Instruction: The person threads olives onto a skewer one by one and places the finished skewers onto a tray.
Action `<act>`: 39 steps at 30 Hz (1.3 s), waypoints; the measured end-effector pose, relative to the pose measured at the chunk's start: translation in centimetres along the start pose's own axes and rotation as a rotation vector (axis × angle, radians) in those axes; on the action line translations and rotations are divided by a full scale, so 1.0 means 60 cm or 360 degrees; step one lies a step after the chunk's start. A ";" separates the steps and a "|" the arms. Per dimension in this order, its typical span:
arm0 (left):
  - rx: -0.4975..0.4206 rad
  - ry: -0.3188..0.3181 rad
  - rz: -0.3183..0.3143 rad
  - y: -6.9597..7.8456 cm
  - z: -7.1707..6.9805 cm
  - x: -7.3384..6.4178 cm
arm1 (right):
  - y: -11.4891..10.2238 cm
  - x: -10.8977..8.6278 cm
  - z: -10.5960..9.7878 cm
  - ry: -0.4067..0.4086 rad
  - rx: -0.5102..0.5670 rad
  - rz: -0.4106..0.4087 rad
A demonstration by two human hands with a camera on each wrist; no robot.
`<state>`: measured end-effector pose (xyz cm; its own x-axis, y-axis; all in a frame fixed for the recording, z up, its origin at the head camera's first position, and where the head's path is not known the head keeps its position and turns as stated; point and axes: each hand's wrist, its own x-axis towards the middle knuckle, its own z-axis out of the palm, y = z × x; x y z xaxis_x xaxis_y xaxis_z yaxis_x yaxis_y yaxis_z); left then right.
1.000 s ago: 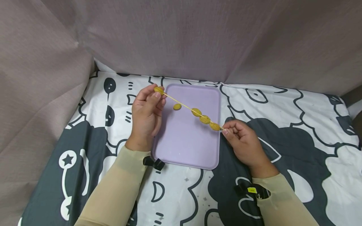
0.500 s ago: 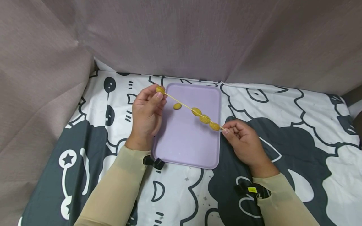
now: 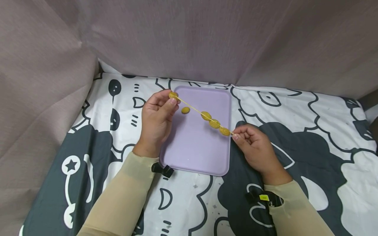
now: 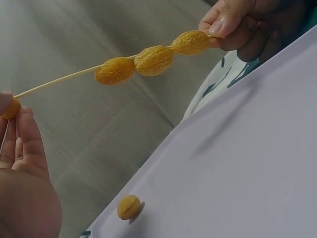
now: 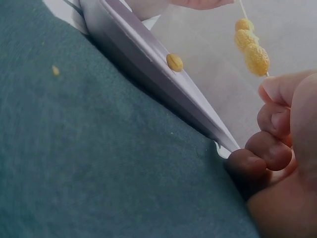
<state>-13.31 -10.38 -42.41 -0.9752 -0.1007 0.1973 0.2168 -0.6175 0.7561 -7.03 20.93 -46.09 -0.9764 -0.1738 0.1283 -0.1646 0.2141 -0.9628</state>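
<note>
A thin pale stick [image 3: 190, 105] slants above the tray between my two hands. Three wrinkled yellow oval fruits [image 3: 214, 123] are threaded close together near its right end. My left hand [image 3: 156, 123] pinches another yellow fruit [image 3: 173, 95] between thumb and fingers at the stick's left part; in the left wrist view, the thumb and fingers partly cover this fruit [image 4: 12, 109]. My right hand [image 3: 257, 152] pinches the stick's right end, just beyond the threaded fruits. One loose yellow fruit [image 3: 185, 110] lies on the lilac tray [image 3: 198, 154], below the stick.
The tray rests on a black-and-white patterned cloth [image 3: 203, 203]. A greyish-mauve fabric [image 3: 189, 42] hangs behind and along the left side. In the right wrist view, a small pale yellow speck [image 5: 55, 70] shows on the dark cloth.
My left hand has moved a little to the right with its fruit, narrowing the gap to the three threaded fruits. My right hand has stayed nearly still.
</note>
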 end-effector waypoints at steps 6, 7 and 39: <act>0.0015 -0.0026 0.0001 0.000 0.000 0.000 | 0.000 0.000 0.001 -0.0005 -0.0001 0.0003; 0.0020 -0.0030 -0.0003 0.000 0.000 -0.001 | 0.001 0.000 0.001 -0.0005 -0.0002 0.0004; 0.0248 -0.0109 0.0010 -0.005 0.004 -0.006 | 0.004 0.001 -0.003 -0.0003 -0.0068 -0.0061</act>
<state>-13.01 -9.94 -42.56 -0.9695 -0.0477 0.2405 0.2327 -0.4879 0.8413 -7.13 21.13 -46.29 -0.9690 -0.1845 0.1643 -0.2077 0.2484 -0.9461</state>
